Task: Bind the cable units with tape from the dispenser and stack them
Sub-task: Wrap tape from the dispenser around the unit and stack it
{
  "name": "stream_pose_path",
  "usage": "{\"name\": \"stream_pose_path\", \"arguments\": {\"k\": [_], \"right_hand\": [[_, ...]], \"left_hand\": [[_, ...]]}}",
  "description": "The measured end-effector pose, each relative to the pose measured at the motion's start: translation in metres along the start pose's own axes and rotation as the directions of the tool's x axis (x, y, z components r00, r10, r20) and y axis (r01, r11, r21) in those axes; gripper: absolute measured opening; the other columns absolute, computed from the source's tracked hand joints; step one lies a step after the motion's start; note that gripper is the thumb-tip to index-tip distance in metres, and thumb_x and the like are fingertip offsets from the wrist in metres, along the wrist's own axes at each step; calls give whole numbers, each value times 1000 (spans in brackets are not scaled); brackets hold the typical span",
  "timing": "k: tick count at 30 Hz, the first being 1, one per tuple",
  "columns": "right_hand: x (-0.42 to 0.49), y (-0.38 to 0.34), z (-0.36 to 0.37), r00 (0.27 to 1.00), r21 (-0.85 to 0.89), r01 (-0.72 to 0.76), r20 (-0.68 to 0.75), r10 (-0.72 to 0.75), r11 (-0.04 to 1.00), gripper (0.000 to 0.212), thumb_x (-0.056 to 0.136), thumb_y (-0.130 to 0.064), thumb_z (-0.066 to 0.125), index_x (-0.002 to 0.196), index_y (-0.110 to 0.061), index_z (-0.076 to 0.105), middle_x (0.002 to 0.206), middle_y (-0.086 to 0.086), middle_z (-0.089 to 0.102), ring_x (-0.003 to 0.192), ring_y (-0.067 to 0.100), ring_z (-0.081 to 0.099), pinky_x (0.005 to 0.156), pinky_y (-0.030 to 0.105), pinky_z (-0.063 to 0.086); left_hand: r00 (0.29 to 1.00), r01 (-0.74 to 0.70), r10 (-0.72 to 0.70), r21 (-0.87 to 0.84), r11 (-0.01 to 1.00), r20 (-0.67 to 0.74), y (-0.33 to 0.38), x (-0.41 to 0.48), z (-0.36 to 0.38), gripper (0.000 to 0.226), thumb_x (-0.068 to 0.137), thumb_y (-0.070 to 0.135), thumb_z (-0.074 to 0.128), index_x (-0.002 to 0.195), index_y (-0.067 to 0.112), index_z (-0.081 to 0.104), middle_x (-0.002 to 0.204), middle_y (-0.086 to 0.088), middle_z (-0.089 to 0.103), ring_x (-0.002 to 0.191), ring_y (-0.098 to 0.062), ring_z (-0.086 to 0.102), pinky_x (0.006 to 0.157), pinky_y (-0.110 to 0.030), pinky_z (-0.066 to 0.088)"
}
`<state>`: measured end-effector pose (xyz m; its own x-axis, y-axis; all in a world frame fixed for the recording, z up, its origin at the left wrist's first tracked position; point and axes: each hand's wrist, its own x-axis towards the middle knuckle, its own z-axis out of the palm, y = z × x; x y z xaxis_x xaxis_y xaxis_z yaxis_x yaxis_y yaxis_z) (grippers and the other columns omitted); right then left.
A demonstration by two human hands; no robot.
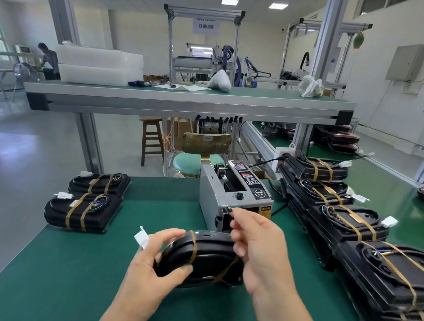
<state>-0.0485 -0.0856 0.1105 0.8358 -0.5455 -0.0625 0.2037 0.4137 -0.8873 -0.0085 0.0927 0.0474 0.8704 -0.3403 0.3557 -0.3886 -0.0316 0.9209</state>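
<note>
**One unit in hand at the dispenser, bound units on both sides**

Head view. The left hand (154,263) grips a black cable unit (204,255) by its left end. The thumb lies on the near face and the fingers curl over the top rim. The unit is tilted up, midway between the left and right edges of the green counter (76,289) and nearer its near edge than its far one. Whether its lower rim touches the counter is hidden by the hands. One amber tape band (193,246) wraps the unit just beside the left fingers. A second amber strip (223,271) runs slantwise over its right part and passes under the right hand. A white connector (141,238) sticks out just left of the left hand.

The right hand (257,245) is over the unit's right end with its fingers curled. Its fingertips are up at the front outlet of the tape dispenser (233,193). They are blurred, so I cannot tell whether they pinch any tape.

The dispenser, a grey box with a black top panel, stands at the middle of the far edge, just behind the held unit.

Near the far-left corner lie the left piles (90,200), two piles of black units side by side, each with two amber bands. The right row (349,225) of banded units runs along the right edge from far to near, each unit overlapping the next.
</note>
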Motion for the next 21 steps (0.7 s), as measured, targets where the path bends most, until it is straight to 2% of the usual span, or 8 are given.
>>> {"name": "stream_pose_path", "arguments": {"k": [2,5,8,10,13,16,19,21], "right_hand": [[-14,2,5,991,32,-111,74,109,993,13,87,-2,65,76,-2,72,59,3,62,42,7,46,33,16,27],[-24,10,5,979,50,-194,74,190,980,15,88,-1,63,80,-1,75,62,5,63,42,8,47,34,15,30],[-27,15,4,973,59,-226,68,222,972,16,90,-3,62,81,-3,75,63,5,64,43,8,50,37,16,36],[-28,16,3,971,47,-233,74,229,971,19,90,-4,62,79,-5,76,62,4,64,44,8,52,39,16,40],[-31,19,3,969,3,-234,79,233,972,20,90,-4,62,77,-6,77,61,3,61,45,8,50,40,17,39],[-34,25,2,965,-3,-249,86,249,968,17,90,-3,61,83,-3,76,60,4,60,44,8,49,40,17,38],[-36,30,2,961,-25,-258,100,259,966,15,90,-3,62,84,-2,76,60,4,60,42,8,47,39,17,36],[-36,31,1,962,-66,-248,102,254,966,14,89,-4,62,84,-2,76,58,4,60,40,8,44,37,17,32]], "left_hand": [[1000,-19,18,62,998,14,-2,0,0,58,62,33,78,117,46,63,124,3,56,107,-23,63,96,-36,50],[999,-32,30,159,987,14,-3,-1,-2,62,59,38,77,116,56,60,138,15,38,125,-8,50,103,-26,42],[1000,-6,9,169,986,-18,-3,-3,-5,61,54,39,79,110,57,62,141,23,25,121,7,45,99,-21,39],[999,-1,9,178,984,-44,-3,-3,-4,59,52,34,81,104,57,63,135,26,28,111,11,48,91,-13,40],[998,-34,45,202,979,-52,-5,-2,-6,56,53,19,81,98,50,65,122,26,41,103,1,53,75,-13,49],[997,-67,71,285,956,-6,-11,-8,-8,60,58,8,84,102,43,61,108,17,62,98,-8,60,82,-18,47],[993,-101,118,343,934,-29,-18,-14,-6,62,61,-1,84,102,41,63,101,18,67,100,-5,62,85,-8,41],[987,-134,157,350,927,-38,-20,-16,-4,65,61,-5,83,105,39,64,104,18,67,103,-4,62,87,-7,41]]}}
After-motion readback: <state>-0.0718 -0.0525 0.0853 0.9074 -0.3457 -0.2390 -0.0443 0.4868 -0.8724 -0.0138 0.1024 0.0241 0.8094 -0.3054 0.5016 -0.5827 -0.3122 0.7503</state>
